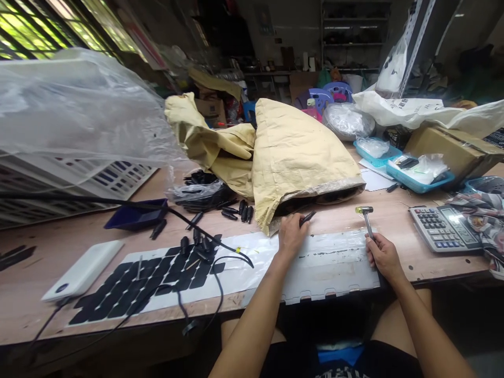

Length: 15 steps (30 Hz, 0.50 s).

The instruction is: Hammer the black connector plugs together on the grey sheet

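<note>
One view, the head camera, serves me for this check.

Head view: I find the left hand (pixel 292 235) at the mouth of a large paper bag (pixel 305 152), fingers curled around a slim black part (pixel 307 218) whose tip points out to the right. Whether that part rests on the bench (pixel 423 266) or is lifted, I cannot tell. The right hand (pixel 381 256) is closed around the handle of a small hammer (pixel 368 222), its yellow-faced head upright and clear of the surface, well apart from the black part. A pale board (pixel 334 281) lies flat between the forearms, at the near edge. Similar loose black parts (pixel 249 214) lie left of the bag; others stand or lie on a white sheet (pixel 250 272) with dark pads.

Step in hand, in my judgement: handling a single part, tool at the ready, no contact between the two. As I assess it, the next move calls for seating the part steadily on the board, fingertips clear of the hammer's path, before any light tap is given.
</note>
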Tool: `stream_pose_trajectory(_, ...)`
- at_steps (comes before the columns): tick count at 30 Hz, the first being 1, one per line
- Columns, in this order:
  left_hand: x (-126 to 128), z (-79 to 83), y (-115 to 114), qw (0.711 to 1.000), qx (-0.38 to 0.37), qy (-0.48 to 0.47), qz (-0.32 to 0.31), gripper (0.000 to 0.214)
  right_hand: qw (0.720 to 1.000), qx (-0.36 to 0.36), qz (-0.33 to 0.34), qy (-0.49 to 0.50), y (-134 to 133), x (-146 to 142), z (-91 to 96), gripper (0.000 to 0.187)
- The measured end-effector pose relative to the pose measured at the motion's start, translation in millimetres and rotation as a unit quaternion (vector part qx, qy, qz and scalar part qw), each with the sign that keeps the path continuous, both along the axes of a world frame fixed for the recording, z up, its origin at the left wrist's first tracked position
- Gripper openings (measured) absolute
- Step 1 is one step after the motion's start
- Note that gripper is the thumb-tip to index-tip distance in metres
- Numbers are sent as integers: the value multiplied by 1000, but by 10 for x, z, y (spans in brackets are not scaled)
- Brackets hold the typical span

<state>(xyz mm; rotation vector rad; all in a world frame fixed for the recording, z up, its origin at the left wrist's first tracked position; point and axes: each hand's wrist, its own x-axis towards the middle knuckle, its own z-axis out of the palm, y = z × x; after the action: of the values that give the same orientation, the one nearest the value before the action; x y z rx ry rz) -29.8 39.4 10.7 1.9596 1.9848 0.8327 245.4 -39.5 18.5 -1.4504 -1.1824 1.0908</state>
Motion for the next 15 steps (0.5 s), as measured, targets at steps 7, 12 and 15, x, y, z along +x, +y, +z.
stream_pose_trajectory(7,277,-60,-332,987,-20,-89,-135,11,1000,-3,5,-17,-23,-18,34,39)
stream_pose_trajectory(12,289,-116,-303,982,-18,-126,-138,20,993,31,31,-109,-152,-63,124,37)
stream_pose_trajectory(15,301,-110,-288,983,-35,-120,-132,15,965,82,86,-233,-248,-128,203,30)
